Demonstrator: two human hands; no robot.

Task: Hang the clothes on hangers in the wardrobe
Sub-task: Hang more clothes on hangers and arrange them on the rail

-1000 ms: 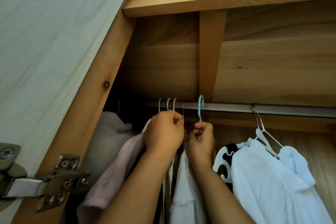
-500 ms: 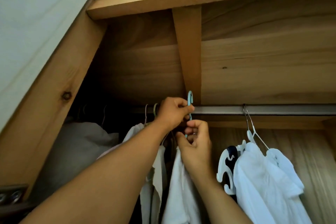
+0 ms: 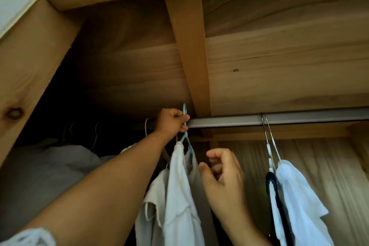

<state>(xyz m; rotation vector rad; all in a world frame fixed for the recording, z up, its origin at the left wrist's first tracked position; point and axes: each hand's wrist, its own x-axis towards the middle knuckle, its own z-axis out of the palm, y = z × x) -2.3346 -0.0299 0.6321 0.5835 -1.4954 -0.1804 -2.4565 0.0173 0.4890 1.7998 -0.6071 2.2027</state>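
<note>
My left hand (image 3: 171, 122) grips the neck of a light blue hanger (image 3: 184, 124) at the grey metal rail (image 3: 279, 119). The hanger's hook reaches up over the rail's left end. A white garment (image 3: 179, 195) hangs from that hanger, straight below my left hand. My right hand (image 3: 221, 171) is lower and to the right, fingers loosely curled, holding nothing and apart from the hanger. Another white shirt (image 3: 295, 195) hangs further right on a white hanger (image 3: 272, 154).
A wooden shelf (image 3: 259, 56) with a brace (image 3: 189, 50) sits just above the rail. Grey and pale clothes (image 3: 50, 166) fill the dark left side. A dark hanger (image 3: 272, 183) hangs by the right shirt. The wardrobe's wooden side post (image 3: 30, 66) stands at the left.
My right hand has let go of the blue hanger and dropped down to the right. My left hand now holds the hanger's neck at the rail. The view has tilted upward.
</note>
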